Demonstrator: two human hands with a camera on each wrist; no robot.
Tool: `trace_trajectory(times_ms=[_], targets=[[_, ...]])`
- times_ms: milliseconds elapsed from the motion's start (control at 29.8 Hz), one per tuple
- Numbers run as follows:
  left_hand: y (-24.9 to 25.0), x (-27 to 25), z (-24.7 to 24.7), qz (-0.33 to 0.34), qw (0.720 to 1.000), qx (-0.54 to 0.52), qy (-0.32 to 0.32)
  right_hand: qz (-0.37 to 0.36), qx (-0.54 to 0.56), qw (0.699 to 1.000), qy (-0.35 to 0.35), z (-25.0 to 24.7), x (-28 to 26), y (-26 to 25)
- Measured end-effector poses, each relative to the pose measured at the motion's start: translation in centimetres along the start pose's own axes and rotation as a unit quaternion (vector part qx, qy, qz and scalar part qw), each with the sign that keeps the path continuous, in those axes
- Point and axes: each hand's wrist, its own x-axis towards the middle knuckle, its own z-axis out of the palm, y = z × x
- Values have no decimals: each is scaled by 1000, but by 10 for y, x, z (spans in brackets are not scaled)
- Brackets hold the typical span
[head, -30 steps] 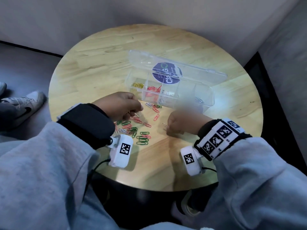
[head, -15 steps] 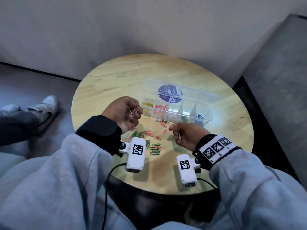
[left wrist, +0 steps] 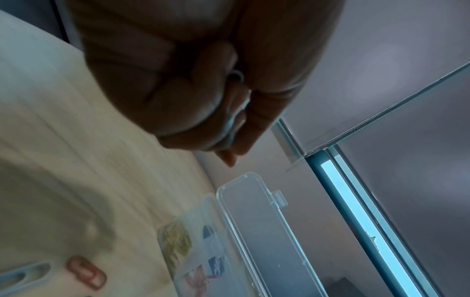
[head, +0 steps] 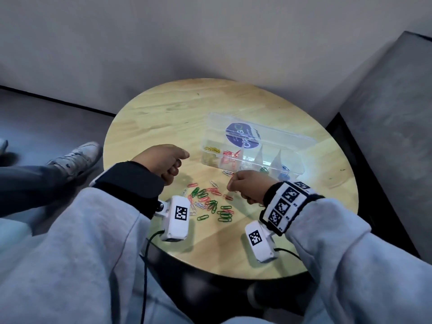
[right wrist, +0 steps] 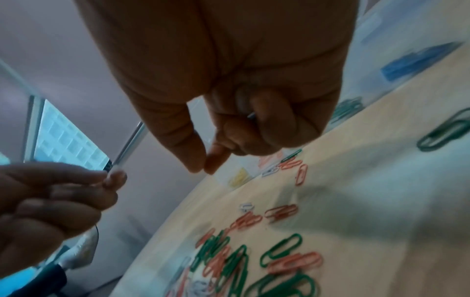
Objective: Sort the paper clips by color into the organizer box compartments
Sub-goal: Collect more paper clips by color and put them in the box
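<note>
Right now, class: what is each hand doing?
Left hand: curled, gripping pale paper clips.
Right hand: curled around a thin metal clip.

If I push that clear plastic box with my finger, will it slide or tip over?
The organizer box would probably slide: it looks thin, light, and sits flat on the smooth wooden table. Its open lid stands up behind it, so a push high on that might rock it backward. The few clips inside likely add little weight.

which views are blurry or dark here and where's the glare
Head view: fairly sharp, with glare on the organizer box at its right end. Left wrist view: dim, left hand in shadow, table smeared. Right wrist view: motion-blurred, loose paper clips soft, right hand dark.
</note>
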Motion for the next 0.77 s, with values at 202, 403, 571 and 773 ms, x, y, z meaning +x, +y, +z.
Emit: trace_trajectory(times_ms=[202, 403, 571, 773], targets=[[-6, 10, 1, -23, 999, 33, 10, -41, -176, 981, 74, 14, 23, -12], [-12, 24, -2, -60, 998, 32, -13, -38, -306, 947, 86, 12, 40, -7], [-15, 37, -7, -50, 971, 233, 13, -34, -334, 939, 76, 13, 50, -6], [-30, 50, -6, -41, 873, 485, 18, -43, -323, 941, 88, 15, 52, -3]])
